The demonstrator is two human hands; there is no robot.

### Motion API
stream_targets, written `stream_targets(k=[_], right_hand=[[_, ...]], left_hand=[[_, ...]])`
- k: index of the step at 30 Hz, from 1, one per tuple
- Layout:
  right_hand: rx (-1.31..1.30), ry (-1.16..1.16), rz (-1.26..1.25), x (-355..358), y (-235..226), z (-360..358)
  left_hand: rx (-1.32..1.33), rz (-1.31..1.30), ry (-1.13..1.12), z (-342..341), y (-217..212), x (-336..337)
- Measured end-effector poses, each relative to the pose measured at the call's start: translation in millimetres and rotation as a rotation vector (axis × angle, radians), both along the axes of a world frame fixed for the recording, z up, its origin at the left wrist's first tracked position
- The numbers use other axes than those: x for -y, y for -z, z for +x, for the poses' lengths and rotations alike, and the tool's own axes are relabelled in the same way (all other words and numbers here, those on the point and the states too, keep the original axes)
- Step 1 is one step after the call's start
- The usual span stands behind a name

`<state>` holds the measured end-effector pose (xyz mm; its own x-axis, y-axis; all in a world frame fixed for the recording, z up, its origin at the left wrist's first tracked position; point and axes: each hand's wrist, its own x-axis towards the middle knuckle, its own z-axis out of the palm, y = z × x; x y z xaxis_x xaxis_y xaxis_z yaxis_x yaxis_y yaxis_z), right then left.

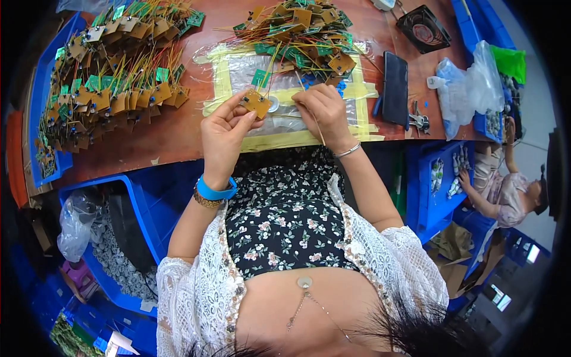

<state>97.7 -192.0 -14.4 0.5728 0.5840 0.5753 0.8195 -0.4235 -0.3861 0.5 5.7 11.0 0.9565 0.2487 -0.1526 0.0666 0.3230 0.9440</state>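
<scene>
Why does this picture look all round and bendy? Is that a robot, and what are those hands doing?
No robot here, just a person with two bare hands. There's one picture, taken by a camera worn on the person's head and looking down. Its very wide lens makes straight edges bend.

The left hand holds a small tan circuit board. The right hand holds something thin and light-coloured; I can't tell what exactly.

On the reddish table are two heaps of more boards with wires, one on the left and one beyond the hands. To the right are a dark fan, keys and a plastic bag. Farther right, another person is there too.
</scene>
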Motion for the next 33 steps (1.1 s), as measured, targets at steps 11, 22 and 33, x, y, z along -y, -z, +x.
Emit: stream_targets(k=[11,22,33], right_hand=[[-0.013,0.116,0.139,3,0,-14],[-0.052,0.065,-0.006,17,-4,-15],[-0.059,-0.044,0.153,-26,-52,-33]], left_hand=[[-0.008,0.047,-0.010,-1,5,-3],[0.001,0.033,-0.024,-3,5,-3],[-0.056,0.000,0.143,-8,2,10]])
